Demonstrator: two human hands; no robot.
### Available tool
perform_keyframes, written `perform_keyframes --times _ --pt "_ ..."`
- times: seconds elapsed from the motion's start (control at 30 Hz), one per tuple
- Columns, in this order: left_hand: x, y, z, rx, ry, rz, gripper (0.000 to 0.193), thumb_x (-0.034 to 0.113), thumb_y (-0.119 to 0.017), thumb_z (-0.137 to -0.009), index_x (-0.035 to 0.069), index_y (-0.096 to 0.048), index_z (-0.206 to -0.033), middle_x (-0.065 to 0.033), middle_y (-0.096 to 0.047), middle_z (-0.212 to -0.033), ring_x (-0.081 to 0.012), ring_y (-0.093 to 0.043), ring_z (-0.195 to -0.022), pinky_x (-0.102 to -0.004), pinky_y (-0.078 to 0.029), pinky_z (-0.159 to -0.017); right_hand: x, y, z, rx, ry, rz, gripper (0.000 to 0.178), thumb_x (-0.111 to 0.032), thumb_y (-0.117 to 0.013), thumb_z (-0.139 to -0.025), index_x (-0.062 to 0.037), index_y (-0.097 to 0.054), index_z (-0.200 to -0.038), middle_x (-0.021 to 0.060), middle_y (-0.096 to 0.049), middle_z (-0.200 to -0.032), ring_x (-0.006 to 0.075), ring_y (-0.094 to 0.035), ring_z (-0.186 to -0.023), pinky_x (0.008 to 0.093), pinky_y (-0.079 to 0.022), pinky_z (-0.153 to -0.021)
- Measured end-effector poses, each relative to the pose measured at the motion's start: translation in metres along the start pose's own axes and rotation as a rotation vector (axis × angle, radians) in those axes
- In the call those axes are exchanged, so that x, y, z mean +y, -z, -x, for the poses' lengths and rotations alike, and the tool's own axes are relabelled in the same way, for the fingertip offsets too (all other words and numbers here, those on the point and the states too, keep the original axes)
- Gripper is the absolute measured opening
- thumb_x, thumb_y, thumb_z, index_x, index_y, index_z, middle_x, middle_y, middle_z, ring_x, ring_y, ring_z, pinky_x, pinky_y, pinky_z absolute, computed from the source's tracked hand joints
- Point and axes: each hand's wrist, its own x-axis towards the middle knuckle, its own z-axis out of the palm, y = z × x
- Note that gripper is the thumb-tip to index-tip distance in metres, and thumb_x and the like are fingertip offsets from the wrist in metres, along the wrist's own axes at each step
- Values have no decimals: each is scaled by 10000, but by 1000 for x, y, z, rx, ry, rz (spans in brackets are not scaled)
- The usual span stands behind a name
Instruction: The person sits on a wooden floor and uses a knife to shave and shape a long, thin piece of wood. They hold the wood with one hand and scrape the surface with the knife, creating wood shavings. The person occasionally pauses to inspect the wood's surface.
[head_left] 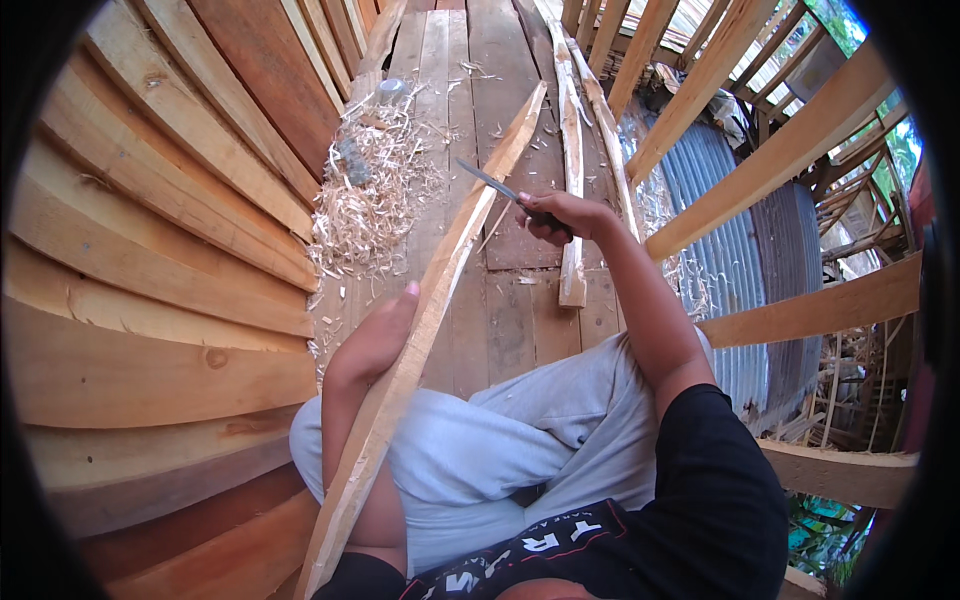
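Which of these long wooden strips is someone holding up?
The slanting strip, gripped by the left hand; the other strips lie on the floorboards to its right.

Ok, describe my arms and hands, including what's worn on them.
Your left hand and right hand are bare: no gloves, watch or bracelet show. Both forearms are uncovered. The right black sleeve ends near the elbow; the left black sleeve shows only partly.

Black shirt point(690, 520), pale grey trousers point(480, 450)
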Motion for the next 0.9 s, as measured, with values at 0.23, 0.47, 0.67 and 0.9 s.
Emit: perform_keyframes --times 0.23,0.47,0.67,0.9 --pt "-1 -4 -7 -16 -2 10 581 547 -343 -1028 14 -561 -961 -61 -539 -618 -170 -571 -454 -308 -473 -420 34 27 -42 339 231 244 572 -524 -441 -1008 -76 -583 -682 -17 -418 -516 102 -358 -437 300 -287 -404" --pt "-3 0 -2 -6 40 0 590 561 -353 -1022 13 -558 -953 -61 -538 -619 -170 -572 -455 -307 -472 -421 -23 -35 8 766 155 828 563 -487 -437 -979 2 -706 -905 224 -690 -859 389 -665 -897 478 -487 -802" --pt "1 -2 -1 6 46 15 591 562 -351 -1022 14 -558 -947 -62 -539 -618 -169 -572 -459 -308 -474 -425 -30 -63 3 740 58 914 567 -434 -346 -975 -8 -719 -973 257 -685 -994 401 -655 -975 492 -482 -888" --pt "7 -2 3 -5 89 -63 624 529 -279 -1049 -5 -599 -1008 -74 -590 -737 -155 -571 -627 -340 -500 -580 -22 -57 -10 733 99 951 469 -318 -332 -944 -21 -686 -1028 220 -687 -1018 425 -650 -946 508 -495 -867"
